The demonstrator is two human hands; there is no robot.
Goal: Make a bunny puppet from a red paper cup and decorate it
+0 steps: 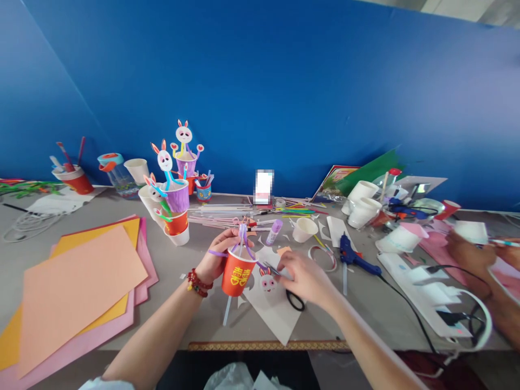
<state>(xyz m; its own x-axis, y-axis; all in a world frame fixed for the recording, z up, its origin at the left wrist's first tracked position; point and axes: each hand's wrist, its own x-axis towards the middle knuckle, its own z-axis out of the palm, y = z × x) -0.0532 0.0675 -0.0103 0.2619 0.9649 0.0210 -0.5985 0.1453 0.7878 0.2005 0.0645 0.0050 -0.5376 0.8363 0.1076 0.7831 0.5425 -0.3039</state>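
My left hand (pixel 219 254) is closed round the upper side of a red paper cup (pixel 236 276) with gold characters on its front. Purple strips (pixel 242 237) stick up and out from its top, and a pale translucent stick (pixel 228 311) comes out underneath. Fingers apart and bent, my right hand (pixel 306 276) is over the black-handled scissors (pixel 296 301); whether it touches them I cannot tell. Just left of its fingertips is a rabbit-face cutout (pixel 267 281) with pink eyes, above a white sheet of paper (pixel 280 319). A purple-capped glue stick (pixel 274 232) stands behind.
Finished rabbit cups (pixel 176 195) stand at back left, near stacked coloured paper (pixel 81 292). A blue glue gun (pixel 357 257), tape roll (pixel 323 257) and power strip (pixel 424 295) with cables lie right. Another person's hand (pixel 471 257) works at far right. Straws (pixel 227 211) lie behind.
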